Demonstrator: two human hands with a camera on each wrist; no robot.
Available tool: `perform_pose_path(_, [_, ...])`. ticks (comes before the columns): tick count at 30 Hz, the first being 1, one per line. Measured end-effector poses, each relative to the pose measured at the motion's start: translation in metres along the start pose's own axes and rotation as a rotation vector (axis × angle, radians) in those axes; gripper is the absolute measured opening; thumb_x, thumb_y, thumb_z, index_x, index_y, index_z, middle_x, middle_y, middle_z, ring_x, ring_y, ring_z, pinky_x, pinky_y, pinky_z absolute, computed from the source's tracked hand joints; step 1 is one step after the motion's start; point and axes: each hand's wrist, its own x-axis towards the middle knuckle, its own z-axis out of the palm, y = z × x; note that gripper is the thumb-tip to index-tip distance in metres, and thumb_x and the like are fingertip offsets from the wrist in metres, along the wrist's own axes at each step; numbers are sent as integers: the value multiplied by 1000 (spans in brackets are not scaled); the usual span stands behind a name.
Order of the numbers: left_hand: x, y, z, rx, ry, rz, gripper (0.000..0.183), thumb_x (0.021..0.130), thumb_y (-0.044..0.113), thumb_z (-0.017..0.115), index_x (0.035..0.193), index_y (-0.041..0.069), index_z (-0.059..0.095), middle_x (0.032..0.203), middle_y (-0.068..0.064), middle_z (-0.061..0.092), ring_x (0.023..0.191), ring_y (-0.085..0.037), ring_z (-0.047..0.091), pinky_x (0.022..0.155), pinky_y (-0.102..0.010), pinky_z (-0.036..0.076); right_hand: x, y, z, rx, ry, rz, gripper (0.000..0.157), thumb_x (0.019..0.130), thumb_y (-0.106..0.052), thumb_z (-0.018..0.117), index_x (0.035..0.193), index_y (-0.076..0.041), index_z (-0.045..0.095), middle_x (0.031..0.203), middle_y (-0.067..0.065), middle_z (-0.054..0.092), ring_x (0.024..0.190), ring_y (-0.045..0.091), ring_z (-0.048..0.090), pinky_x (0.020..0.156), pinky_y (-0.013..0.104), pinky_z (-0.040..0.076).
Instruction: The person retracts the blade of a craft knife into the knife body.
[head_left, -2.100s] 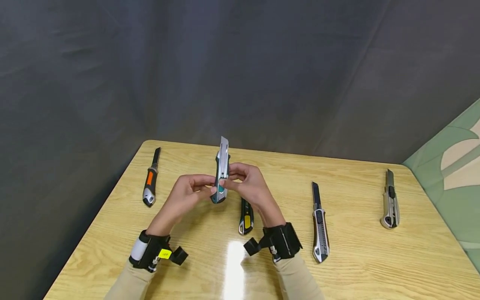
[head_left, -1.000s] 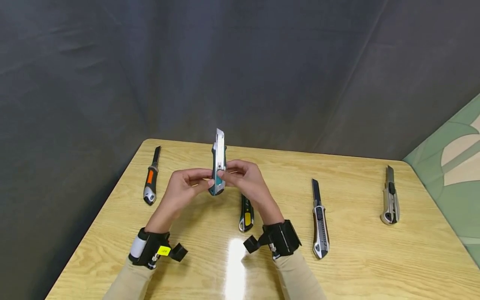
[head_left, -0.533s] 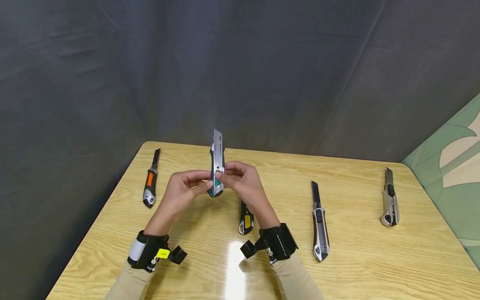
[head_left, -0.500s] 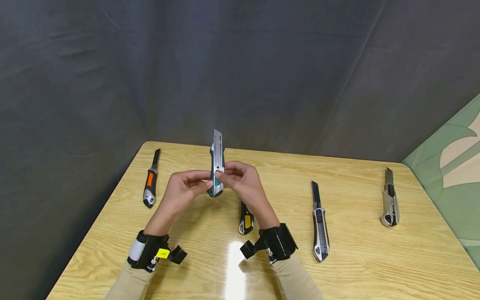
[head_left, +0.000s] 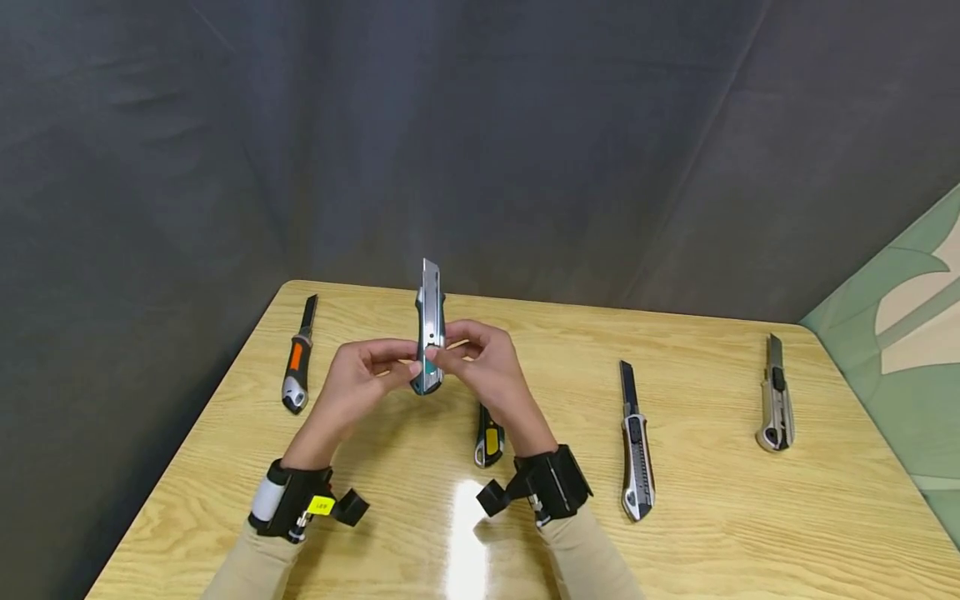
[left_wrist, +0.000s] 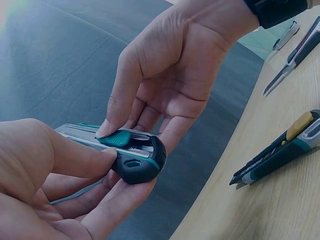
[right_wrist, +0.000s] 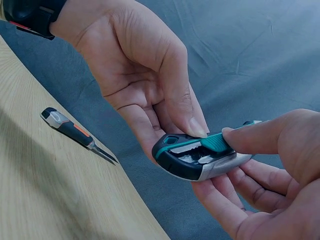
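Note:
Both hands hold a teal and black utility knife (head_left: 430,312) upright above the table, its silver blade pointing away. My left hand (head_left: 363,379) pinches the handle's left side near the butt, thumb in front and fingers behind. From the other side my right hand (head_left: 491,367) grips it, fingers behind the handle. The right thumb (left_wrist: 112,115) presses on the ribbed teal slider (left_wrist: 117,138). In the right wrist view the butt end (right_wrist: 177,162) shows, with the left thumb at its edge. Below the right hand lies a knife with a yellow slider (head_left: 491,440), its upper part hidden.
On the wooden table (head_left: 712,517) lie an orange-marked knife (head_left: 296,362) at left, a silver and black knife (head_left: 637,454) right of centre, and a beige knife (head_left: 776,404) far right. A dark grey curtain (head_left: 525,150) hangs behind; patterned green fabric (head_left: 907,350) borders the right.
Both hands have raised the teal knife a little and shifted it slightly left. Their grip looks the same, with the right thumb still on the slider. The knives on the table have not moved.

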Motion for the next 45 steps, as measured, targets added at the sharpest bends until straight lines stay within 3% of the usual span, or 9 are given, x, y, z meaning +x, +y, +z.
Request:
perform_pose_path(5, [1,0,2,-11,-2,17,24,80,17,71,103,10,70,100,-10,70,81,-24,65,75,-49,56,1,-1,0,-19,5,-16,26,79,-8,70,101,3,65,94,19,62,71,21,60,59,29,48])
perform_pose_path(19, [-2,-4,2,14,10,7,24,80,19,71,102,10,70,99,-9,70,75,-25,63,66,-33,57,-2,0,0,-41,-9,31,29,77,-8,72,103,2,64,97,19,62,78,28,61,59,26,45])
perform_pose_path(23, [-1,-4,3,1,3,11,23,80,18,71,101,11,70,98,-9,70,76,-25,63,69,-42,57,4,17,-2,-44,-2,25,27,76,-13,74,100,-4,66,94,14,62,76,25,61,57,28,44])
perform_pose_path(25, [0,-5,3,-5,-2,3,22,80,16,71,101,10,70,98,-9,70,75,-25,63,68,-39,57,7,23,-2,-41,-6,13,28,75,-14,74,100,-4,66,93,12,62,74,22,61,56,28,44])
perform_pose_path(28, [1,-5,2,-5,-11,-5,22,80,13,70,102,8,70,98,-11,70,74,-27,63,65,-32,56,5,15,-2,-40,-24,12,29,76,-10,73,102,-1,65,95,15,62,74,22,61,57,27,44])
perform_pose_path(32, [2,-4,1,-5,-14,-6,23,81,10,69,103,5,69,99,-13,69,74,-28,63,66,-32,56,2,5,-2,-41,-46,26,29,76,-6,71,104,1,63,99,19,60,78,24,62,59,27,46])
perform_pose_path(38, [2,-4,3,-10,-10,-6,22,81,13,70,103,9,69,99,-10,70,74,-27,64,64,-30,56,9,25,-3,-32,-43,22,29,75,-9,73,103,-5,65,99,13,61,81,24,63,63,33,51])
perform_pose_path(45, [0,-6,3,-9,7,4,23,80,13,70,102,8,69,98,-10,70,73,-27,64,66,-34,57,10,30,-2,-26,-36,18,30,74,-7,74,104,-8,66,97,12,63,80,26,63,60,29,50])
